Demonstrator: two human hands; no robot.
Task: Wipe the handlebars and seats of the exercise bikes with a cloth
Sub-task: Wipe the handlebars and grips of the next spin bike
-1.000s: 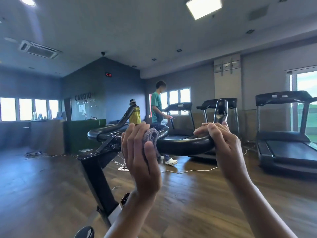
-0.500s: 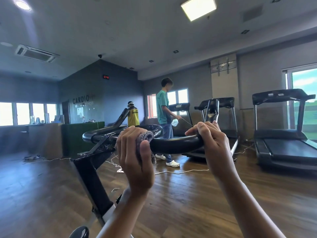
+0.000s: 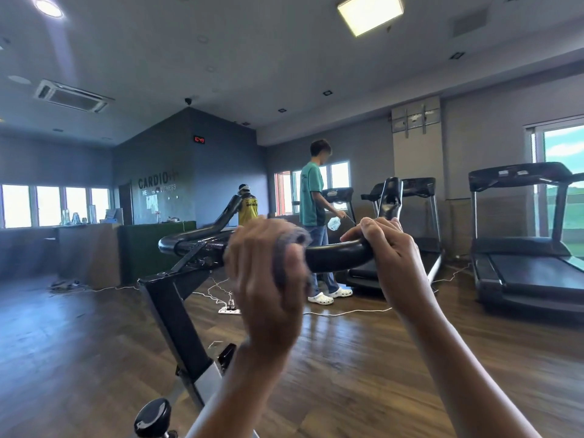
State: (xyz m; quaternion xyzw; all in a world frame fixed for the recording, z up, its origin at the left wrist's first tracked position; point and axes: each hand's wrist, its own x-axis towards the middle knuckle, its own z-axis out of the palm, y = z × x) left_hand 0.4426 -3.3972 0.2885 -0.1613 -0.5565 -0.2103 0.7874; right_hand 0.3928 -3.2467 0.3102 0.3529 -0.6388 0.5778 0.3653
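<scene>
Grey soft cloth (image 3: 292, 238): limp, light; left hand (image 3: 268, 279) wraps it round rigid, smooth black tubular handlebar (image 3: 335, 256); right hand (image 3: 392, 248) grips the bar's right bend.

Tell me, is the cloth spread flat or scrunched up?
Scrunched up: the grey cloth is bunched round the black handlebar, gripped by the left hand, only a wad showing.

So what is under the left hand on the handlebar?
A grey cloth, gripped by the left hand around the black handlebar. The bar's surface beneath cloth and hand is hidden.
</scene>
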